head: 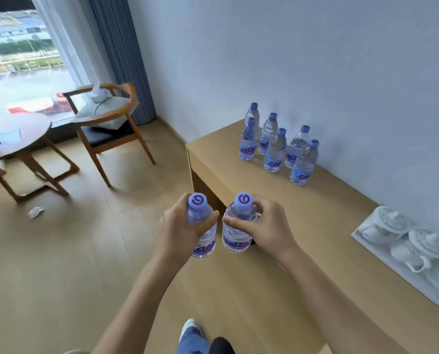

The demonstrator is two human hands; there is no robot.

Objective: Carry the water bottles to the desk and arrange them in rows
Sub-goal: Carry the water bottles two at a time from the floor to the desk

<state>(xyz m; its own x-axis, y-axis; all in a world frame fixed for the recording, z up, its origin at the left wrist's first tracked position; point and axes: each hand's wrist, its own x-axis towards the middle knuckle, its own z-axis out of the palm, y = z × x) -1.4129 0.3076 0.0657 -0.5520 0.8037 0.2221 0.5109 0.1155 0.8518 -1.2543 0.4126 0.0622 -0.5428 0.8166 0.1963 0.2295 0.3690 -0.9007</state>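
Note:
I hold two clear water bottles with purple caps upright in front of me. My left hand (178,228) grips the left bottle (202,227) around its shoulder. My right hand (261,226) grips the right bottle (236,232) near its neck. Both bottles hang in the air by the near left edge of the light wooden desk (277,213). Several more bottles (277,144) of the same kind stand upright in two rows at the desk's far end, close to the wall.
A white tray with a tea set (412,241) lies on the desk at the right. A wooden chair (111,123) with a cushion and a round table (14,141) stand to the left by the window. A crumpled scrap (35,212) lies on the floor.

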